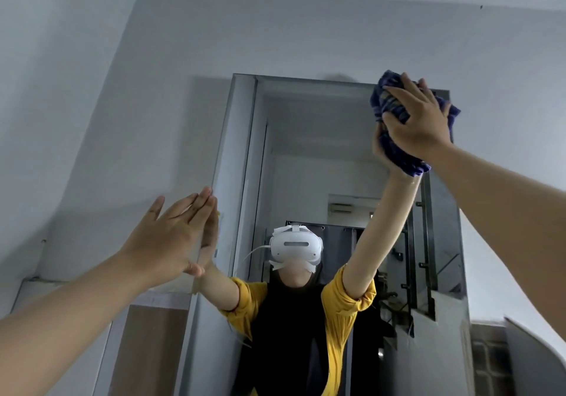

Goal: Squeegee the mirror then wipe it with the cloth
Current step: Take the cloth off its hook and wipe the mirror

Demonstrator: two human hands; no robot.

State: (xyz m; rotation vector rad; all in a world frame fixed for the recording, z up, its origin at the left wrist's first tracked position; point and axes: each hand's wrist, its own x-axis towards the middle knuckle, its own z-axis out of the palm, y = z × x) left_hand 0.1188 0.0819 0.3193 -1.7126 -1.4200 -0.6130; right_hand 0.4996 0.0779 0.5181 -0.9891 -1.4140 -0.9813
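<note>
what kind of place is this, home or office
Probably a home, in a hallway or stair landing. A tall wall mirror on a plain painted wall reflects a stair railing and a wall air conditioner.

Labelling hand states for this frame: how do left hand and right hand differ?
The left hand is flat, fingers straight, pressed on the mirror's left edge; the right hand has its fingers curled over the blue cloth.
The left hand holds nothing; the right hand presses the cloth to the glass.
The left hand sits at mid height; the right hand is up at the top right corner.
Both are in contact with the mirror, arms raised.
</note>
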